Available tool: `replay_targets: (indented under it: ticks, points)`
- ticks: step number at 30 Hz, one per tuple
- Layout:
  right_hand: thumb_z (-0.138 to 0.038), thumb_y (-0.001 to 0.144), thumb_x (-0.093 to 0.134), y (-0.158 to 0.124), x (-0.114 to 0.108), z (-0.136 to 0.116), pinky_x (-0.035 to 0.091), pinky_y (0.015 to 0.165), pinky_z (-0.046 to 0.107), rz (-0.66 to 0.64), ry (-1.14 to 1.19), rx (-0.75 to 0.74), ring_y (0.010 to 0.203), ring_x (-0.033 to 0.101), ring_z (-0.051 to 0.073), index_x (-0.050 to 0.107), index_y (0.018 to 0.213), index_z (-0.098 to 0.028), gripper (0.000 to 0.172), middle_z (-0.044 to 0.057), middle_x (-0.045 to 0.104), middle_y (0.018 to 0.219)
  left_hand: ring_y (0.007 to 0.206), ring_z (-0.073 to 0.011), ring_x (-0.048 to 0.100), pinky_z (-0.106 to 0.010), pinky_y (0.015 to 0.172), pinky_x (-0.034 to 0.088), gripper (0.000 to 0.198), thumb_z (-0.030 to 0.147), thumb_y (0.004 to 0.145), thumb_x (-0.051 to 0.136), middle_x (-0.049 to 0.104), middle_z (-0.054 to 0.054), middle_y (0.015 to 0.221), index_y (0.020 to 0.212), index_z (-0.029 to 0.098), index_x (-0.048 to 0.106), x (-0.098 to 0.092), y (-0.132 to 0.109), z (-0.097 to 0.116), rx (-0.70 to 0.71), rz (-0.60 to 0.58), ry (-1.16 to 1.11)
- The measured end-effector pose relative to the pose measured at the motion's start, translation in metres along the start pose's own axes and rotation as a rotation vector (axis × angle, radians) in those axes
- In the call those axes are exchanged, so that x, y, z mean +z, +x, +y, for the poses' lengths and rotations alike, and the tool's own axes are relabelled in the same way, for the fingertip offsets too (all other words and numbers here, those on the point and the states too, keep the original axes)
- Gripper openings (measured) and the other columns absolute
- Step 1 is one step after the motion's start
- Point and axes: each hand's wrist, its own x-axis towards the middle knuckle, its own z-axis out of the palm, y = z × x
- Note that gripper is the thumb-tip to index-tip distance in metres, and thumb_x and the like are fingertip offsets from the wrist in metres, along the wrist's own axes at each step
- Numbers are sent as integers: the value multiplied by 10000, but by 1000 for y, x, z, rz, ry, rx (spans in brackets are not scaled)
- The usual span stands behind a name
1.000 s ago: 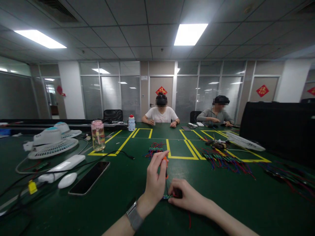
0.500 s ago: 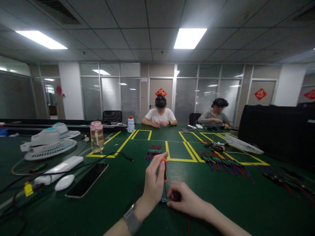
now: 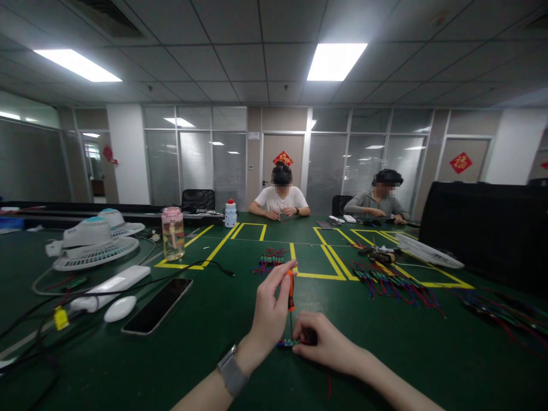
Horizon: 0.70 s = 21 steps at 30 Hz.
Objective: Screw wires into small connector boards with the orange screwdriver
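My left hand (image 3: 273,298) is closed around the orange and black handle of a screwdriver (image 3: 291,292), which stands nearly upright. The thin shaft runs down to a small green circuit board (image 3: 286,343) on the table. At the board's right end, my right hand (image 3: 322,341) has its fingers curled and pinched on the board. Red wire trails out below that hand. Whether the tip sits in a screw is too small to tell.
Wired boards lie ahead (image 3: 271,260) and in a larger pile (image 3: 396,283) at right. To the left are a phone (image 3: 158,306), a white mouse (image 3: 120,309), a power strip (image 3: 113,287), cables and a bottle (image 3: 173,237). Two people sit across the green table (image 3: 205,319).
The camera view has shifted slightly, moving the scene a little right and up. The screwdriver handle shows more orange and seems turned. Both hands keep nearly the same places.
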Motion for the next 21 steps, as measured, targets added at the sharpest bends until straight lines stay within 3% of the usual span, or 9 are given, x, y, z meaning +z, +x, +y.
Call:
replay_targets:
  ticks: [2, 7, 12, 14, 19, 21]
  points:
    - [-126, 669, 659, 0, 1, 2, 383, 575, 199, -1, -4, 1, 653, 480, 114, 620, 759, -143, 100, -2, 578, 732, 981, -177, 623, -299, 842, 499, 278, 258, 938, 466, 650, -81, 1106, 1155, 211, 632, 0, 1, 2, -4, 8, -6]
    - [-133, 678, 666, 1, 1, 7, 381, 586, 198, -2, -35, -7, 663, 491, 113, 622, 743, -140, 80, 2, 576, 738, 805, -158, 603, -269, 740, 498, 93, 245, 831, 630, 614, -36, 848, 853, 190, 701, -2, 2, 5, 64, 124, 116]
    - [-132, 684, 672, 0, 1, 8, 379, 584, 201, -4, -38, -15, 646, 493, 109, 629, 756, -139, 84, -4, 580, 728, 963, -179, 630, -312, 844, 513, 307, 283, 952, 422, 650, -89, 1096, 1140, 208, 654, -2, 2, 2, 27, 15, 9]
    - [-149, 694, 678, 0, 1, 10, 383, 592, 203, -6, -44, -23, 650, 497, 109, 635, 768, -141, 86, -5, 581, 738, 946, -183, 650, -315, 824, 528, 321, 291, 950, 433, 659, -99, 1126, 1190, 198, 623, -1, 3, 2, -4, -18, -39]
    - [-183, 704, 697, 1, 1, 17, 387, 591, 206, -1, -66, -24, 638, 487, 104, 637, 767, -140, 97, -7, 570, 747, 828, -164, 632, -277, 763, 516, 178, 266, 854, 606, 654, -47, 898, 993, 199, 696, -2, 3, 4, 46, 39, 75]
    - [-179, 709, 698, 1, 1, 18, 385, 586, 206, 1, -83, -58, 639, 485, 105, 639, 771, -141, 93, -6, 567, 750, 822, -157, 616, -274, 772, 507, 165, 276, 862, 596, 624, -42, 886, 964, 204, 704, -3, 2, 3, 59, 50, 109]
